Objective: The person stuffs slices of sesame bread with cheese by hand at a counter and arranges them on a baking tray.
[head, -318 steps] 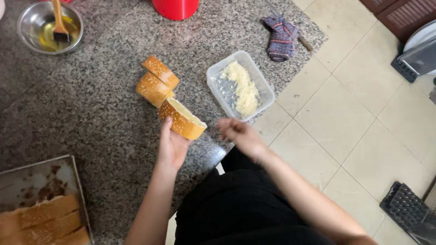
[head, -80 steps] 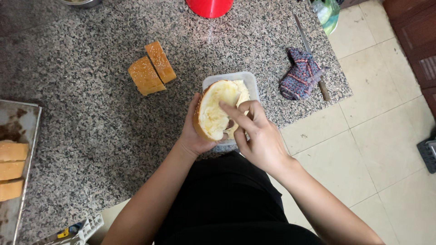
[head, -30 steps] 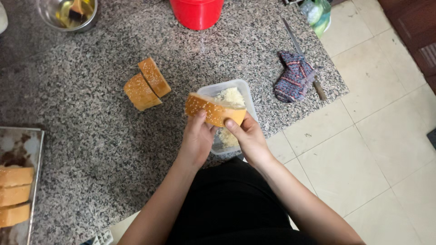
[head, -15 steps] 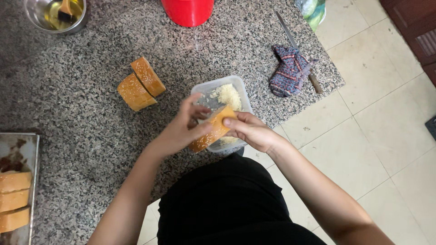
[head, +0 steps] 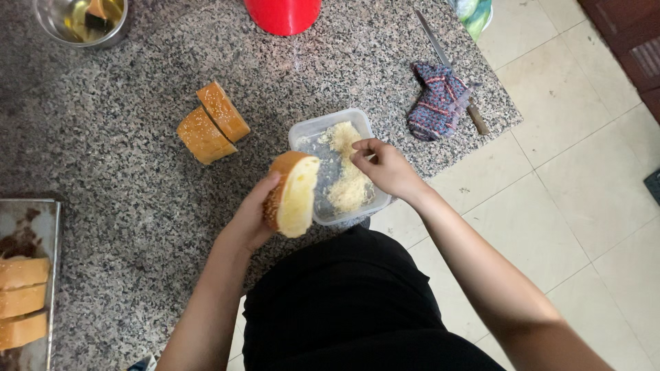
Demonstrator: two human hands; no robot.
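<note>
We note the left hand (head: 251, 220) closed round a bread slice (head: 294, 194), held on edge at the counter's (head: 103, 137) front edge. The right hand (head: 383, 165), fingers pinched, hovers over grated cheese (head: 347, 182) in the plastic tub (head: 306, 134) beside it.

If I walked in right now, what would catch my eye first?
Probably the left hand holding up a bread slice beside a clear tub of grated cheese, where the right hand is pinching. Next, the red container at the counter's far edge.
</note>
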